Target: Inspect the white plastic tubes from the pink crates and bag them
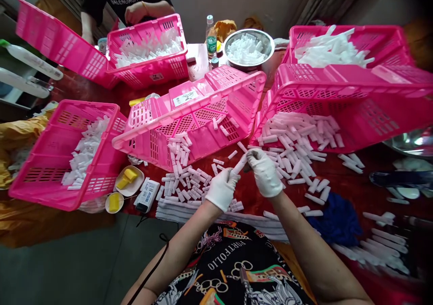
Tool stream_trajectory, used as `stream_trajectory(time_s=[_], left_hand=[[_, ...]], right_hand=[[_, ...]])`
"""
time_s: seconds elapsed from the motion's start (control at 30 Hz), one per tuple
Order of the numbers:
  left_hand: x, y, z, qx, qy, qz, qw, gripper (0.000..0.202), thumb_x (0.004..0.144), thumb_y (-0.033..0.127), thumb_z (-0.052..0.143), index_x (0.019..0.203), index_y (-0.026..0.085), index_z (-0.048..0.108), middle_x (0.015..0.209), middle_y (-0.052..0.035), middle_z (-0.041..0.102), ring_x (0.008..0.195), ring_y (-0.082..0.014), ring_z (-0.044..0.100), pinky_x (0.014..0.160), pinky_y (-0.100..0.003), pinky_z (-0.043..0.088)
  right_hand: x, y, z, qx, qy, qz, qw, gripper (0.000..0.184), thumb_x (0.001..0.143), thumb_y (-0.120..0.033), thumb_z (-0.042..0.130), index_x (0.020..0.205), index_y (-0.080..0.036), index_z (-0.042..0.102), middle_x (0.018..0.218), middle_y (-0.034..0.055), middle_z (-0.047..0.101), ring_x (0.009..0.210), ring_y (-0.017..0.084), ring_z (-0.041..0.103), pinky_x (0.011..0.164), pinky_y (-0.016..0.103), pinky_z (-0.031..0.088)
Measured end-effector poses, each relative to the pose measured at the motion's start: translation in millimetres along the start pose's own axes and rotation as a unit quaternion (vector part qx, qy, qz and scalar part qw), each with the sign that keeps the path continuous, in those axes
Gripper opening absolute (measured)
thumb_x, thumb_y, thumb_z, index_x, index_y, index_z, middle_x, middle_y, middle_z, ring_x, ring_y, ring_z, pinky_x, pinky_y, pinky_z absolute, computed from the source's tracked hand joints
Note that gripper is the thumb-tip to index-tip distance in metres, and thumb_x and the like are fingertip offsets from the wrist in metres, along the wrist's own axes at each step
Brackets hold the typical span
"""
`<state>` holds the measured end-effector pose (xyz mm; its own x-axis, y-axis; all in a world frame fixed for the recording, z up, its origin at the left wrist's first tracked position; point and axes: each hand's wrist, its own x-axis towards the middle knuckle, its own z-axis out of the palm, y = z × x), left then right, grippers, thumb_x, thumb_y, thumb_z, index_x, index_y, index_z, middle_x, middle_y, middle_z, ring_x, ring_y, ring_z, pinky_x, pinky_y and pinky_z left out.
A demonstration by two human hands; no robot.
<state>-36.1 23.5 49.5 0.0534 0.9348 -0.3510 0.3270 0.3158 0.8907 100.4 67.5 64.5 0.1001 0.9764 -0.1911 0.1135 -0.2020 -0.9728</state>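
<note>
Both hands wear white gloves and meet above the red table [246,196]. My left hand [221,189] pinches the lower end of a white plastic tube [239,165] with small dark marks on it. At the tube's upper end, the fingers of my right hand [265,172] are closed around it. Many short white tubes [191,183] lie in a loose pile left of my hands. To the right, a larger heap of similar tubes [294,138] spills out of a tipped pink basket [372,120].
Another pink basket [189,97] lies tipped ahead, and a third [34,187] stands left. Behind are a steel bowl [270,54], a bottle [211,39] and a co-worker's hand [135,12]. A blue cloth [336,219] lies right, a striped towel [192,211] at the front edge.
</note>
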Motion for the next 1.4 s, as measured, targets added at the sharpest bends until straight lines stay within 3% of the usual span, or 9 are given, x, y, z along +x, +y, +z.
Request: stream_trajectory(time_s=[0.5, 0.7, 0.83, 0.9, 0.97, 1.07, 1.17, 1.3, 1.4], left_hand=[[-16.0, 18.2, -7.6, 0.12, 0.075, 0.086, 0.986, 0.019, 0.089, 0.034, 0.048, 0.086, 0.018, 0.058, 0.078, -0.0036, 0.059, 0.072, -0.0135, 0.054, 0.07, -0.025, 0.042], [-11.7, 27.3, -15.5, -0.157, -0.17, -0.094, 0.968, 0.042, 0.086, 0.057, 0.041, 0.077, 0.017, 0.052, 0.059, 0.0034, 0.044, 0.042, -0.0055, 0.028, 0.041, -0.021, 0.024], [-13.4, 32.5, -11.3, -0.064, -0.016, -0.023, 0.998, 0.035, 0.08, 0.052, 0.055, 0.072, 0.018, 0.053, 0.061, 0.0025, 0.044, 0.052, -0.0072, 0.035, 0.048, -0.021, 0.028], [-14.2, 34.3, -11.0, -0.082, -0.007, -0.029, 0.996, 0.033, 0.08, 0.051, 0.056, 0.074, 0.018, 0.054, 0.062, 0.0023, 0.044, 0.053, -0.0074, 0.034, 0.049, -0.021, 0.027], [-13.0, 35.0, -15.8, -0.208, -0.137, -0.098, 0.964, 0.037, 0.08, 0.055, 0.053, 0.078, 0.018, 0.053, 0.061, 0.0034, 0.041, 0.046, -0.0054, 0.026, 0.044, -0.02, 0.021], [-9.1, 35.2, -28.1, -0.393, -0.347, -0.184, 0.832, 0.042, 0.08, 0.057, 0.053, 0.083, 0.015, 0.051, 0.059, 0.0072, 0.029, 0.042, -0.0016, 0.009, 0.041, -0.018, 0.013], [-7.9, 36.5, -30.8, -0.444, -0.389, -0.204, 0.781, 0.042, 0.08, 0.056, 0.053, 0.084, 0.014, 0.052, 0.058, 0.0088, 0.023, 0.041, -0.0007, 0.006, 0.041, -0.016, 0.012], [-7.2, 27.8, -14.2, -0.29, -0.293, -0.149, 0.899, 0.046, 0.08, 0.06, 0.051, 0.085, 0.015, 0.056, 0.06, 0.0025, 0.046, 0.04, -0.0037, 0.029, 0.042, -0.018, 0.024], [8.5, -0.6, -16.9, -0.015, -0.174, -0.096, 0.98, 0.038, 0.081, 0.053, 0.053, 0.085, 0.016, 0.063, 0.076, -0.0069, 0.063, 0.06, -0.0149, 0.056, 0.058, -0.026, 0.042]], right_hand=[[-6.9, -35.0, 1.3, -0.095, -0.03, 0.028, 0.995, 0.044, 0.072, -0.062, 0.057, 0.063, -0.019, 0.053, 0.046, -0.0046, 0.043, 0.044, 0.01, 0.037, 0.045, 0.026, 0.029], [-8.6, -37.0, -2.4, -0.11, -0.06, 0.022, 0.992, 0.047, 0.073, -0.064, 0.056, 0.06, -0.019, 0.054, 0.045, -0.0043, 0.044, 0.043, 0.009, 0.036, 0.044, 0.026, 0.028], [-8.2, -35.6, -6.4, -0.092, -0.062, 0.032, 0.993, 0.046, 0.076, -0.062, 0.055, 0.059, -0.019, 0.054, 0.045, -0.004, 0.044, 0.042, 0.008, 0.037, 0.042, 0.025, 0.027], [-7.4, -34.1, -9.9, -0.07, -0.069, 0.025, 0.995, 0.045, 0.076, -0.06, 0.057, 0.059, -0.018, 0.054, 0.047, -0.0039, 0.045, 0.044, 0.008, 0.037, 0.044, 0.024, 0.029], [-7.4, -32.7, -15.0, -0.038, -0.093, 0.011, 0.995, 0.043, 0.077, -0.057, 0.058, 0.06, -0.018, 0.054, 0.051, -0.0031, 0.047, 0.048, 0.009, 0.04, 0.047, 0.023, 0.032], [-9.9, -31.5, -21.7, 0.01, -0.145, -0.016, 0.989, 0.038, 0.081, -0.051, 0.058, 0.064, -0.018, 0.056, 0.06, -0.0014, 0.052, 0.056, 0.01, 0.044, 0.053, 0.023, 0.037], [-14.5, -30.8, -22.1, 0.039, -0.166, -0.039, 0.985, 0.031, 0.083, -0.048, 0.057, 0.078, -0.018, 0.06, 0.073, 0.0005, 0.057, 0.064, 0.011, 0.05, 0.06, 0.024, 0.041], [-18.1, -15.7, -26.8, -0.019, -0.168, -0.014, 0.985, 0.037, 0.084, -0.053, 0.052, 0.089, -0.018, 0.063, 0.077, 0.0029, 0.062, 0.069, 0.014, 0.056, 0.065, 0.027, 0.045], [-12.4, 14.7, -52.5, -0.121, -0.016, 0.004, 0.993, 0.036, 0.076, -0.053, 0.06, 0.077, -0.017, 0.061, 0.068, 0.0034, 0.062, 0.063, 0.015, 0.055, 0.059, 0.028, 0.045]])
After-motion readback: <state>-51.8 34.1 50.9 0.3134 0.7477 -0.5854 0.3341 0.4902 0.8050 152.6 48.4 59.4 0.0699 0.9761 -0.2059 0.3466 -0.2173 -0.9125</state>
